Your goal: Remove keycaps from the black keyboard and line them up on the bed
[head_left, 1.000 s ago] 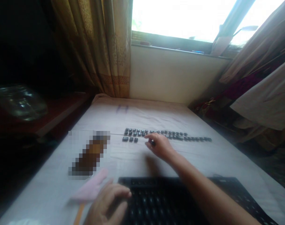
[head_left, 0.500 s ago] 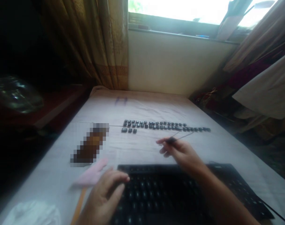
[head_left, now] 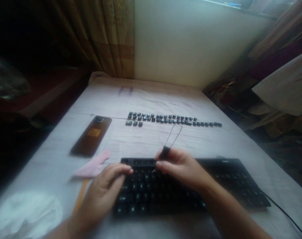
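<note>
A black keyboard (head_left: 141, 209) lies on the bed in front of me, with some keys off its upper rows. My right hand (head_left: 182, 167) is closed on the black handle of a wire keycap puller (head_left: 165, 152), above the keyboard's top rows. The puller's thin wire loop points away from me. At the keyboard's upper left corner rests my left hand (head_left: 104, 186), thumb and index finger apart, nothing seen in it. Beyond the keyboard, removed keycaps (head_left: 163, 119) stand in rows on the sheet. Blur hides the keys under my right hand.
Left of the keyboard lie a brown phone (head_left: 91, 141), a pink piece (head_left: 92, 167) with an orange strip (head_left: 80, 196), and a white crumpled cloth or bag (head_left: 29, 214). A cable (head_left: 285, 210) runs off right. Curtain (head_left: 111, 43) and wall stand behind the bed.
My right hand has come back toward the keyboard and left with the keycap puller, its loop now swung more upright. The left hand stays by the keyboard's left end. My view has tilted down.
</note>
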The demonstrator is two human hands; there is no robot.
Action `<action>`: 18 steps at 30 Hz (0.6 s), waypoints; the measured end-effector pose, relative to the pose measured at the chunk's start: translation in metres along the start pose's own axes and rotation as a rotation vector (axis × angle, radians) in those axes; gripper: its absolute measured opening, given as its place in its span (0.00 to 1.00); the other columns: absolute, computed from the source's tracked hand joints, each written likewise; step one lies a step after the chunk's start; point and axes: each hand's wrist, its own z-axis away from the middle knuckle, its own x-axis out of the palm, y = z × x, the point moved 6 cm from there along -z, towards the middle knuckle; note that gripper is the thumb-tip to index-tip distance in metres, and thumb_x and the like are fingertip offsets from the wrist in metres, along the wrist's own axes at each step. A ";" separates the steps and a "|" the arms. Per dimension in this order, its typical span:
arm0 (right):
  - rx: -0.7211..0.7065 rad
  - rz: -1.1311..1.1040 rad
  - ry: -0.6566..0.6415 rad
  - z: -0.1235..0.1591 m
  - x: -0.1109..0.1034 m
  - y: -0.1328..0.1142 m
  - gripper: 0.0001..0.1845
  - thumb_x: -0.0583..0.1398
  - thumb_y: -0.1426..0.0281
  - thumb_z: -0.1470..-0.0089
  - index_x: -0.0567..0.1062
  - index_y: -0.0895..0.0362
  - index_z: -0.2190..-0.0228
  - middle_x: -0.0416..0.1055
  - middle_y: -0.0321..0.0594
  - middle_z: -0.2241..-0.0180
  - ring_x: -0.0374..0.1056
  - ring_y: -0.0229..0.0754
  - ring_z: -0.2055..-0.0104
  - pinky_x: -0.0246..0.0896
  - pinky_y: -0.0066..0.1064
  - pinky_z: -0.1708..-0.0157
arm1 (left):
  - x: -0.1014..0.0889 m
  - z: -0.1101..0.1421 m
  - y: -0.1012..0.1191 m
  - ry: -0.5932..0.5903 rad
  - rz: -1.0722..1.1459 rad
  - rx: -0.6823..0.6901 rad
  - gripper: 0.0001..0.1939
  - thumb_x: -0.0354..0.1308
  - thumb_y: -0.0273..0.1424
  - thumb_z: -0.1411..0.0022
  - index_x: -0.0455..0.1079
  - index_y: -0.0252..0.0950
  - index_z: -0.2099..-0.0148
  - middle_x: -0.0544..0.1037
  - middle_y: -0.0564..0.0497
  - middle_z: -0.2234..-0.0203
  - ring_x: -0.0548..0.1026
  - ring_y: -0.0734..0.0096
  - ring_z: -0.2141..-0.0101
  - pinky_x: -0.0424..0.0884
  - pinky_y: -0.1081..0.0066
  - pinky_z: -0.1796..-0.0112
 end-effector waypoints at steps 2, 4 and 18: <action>0.017 -0.030 -0.051 -0.001 0.007 0.005 0.10 0.67 0.65 0.53 0.76 0.57 0.71 0.70 0.32 0.76 0.65 0.33 0.75 0.62 0.26 0.73 | 0.000 0.000 0.000 0.000 0.003 0.001 0.11 0.55 0.28 0.36 0.76 0.47 0.57 0.83 0.57 0.64 0.81 0.71 0.62 0.77 0.73 0.57; 0.006 -0.027 -0.081 -0.002 0.013 0.008 0.08 0.66 0.66 0.52 0.75 0.57 0.71 0.69 0.32 0.76 0.64 0.33 0.75 0.62 0.25 0.73 | 0.000 -0.001 0.001 0.001 0.000 0.006 0.11 0.55 0.27 0.36 0.76 0.47 0.56 0.83 0.58 0.63 0.81 0.71 0.61 0.77 0.74 0.57; -0.367 0.481 -0.066 0.003 0.023 -0.006 0.05 0.62 0.75 0.44 0.79 0.55 0.67 0.78 0.36 0.70 0.75 0.38 0.67 0.68 0.27 0.65 | 0.002 0.002 -0.002 -0.045 -0.013 -0.007 0.11 0.54 0.28 0.34 0.74 0.47 0.54 0.82 0.58 0.61 0.79 0.72 0.59 0.74 0.73 0.54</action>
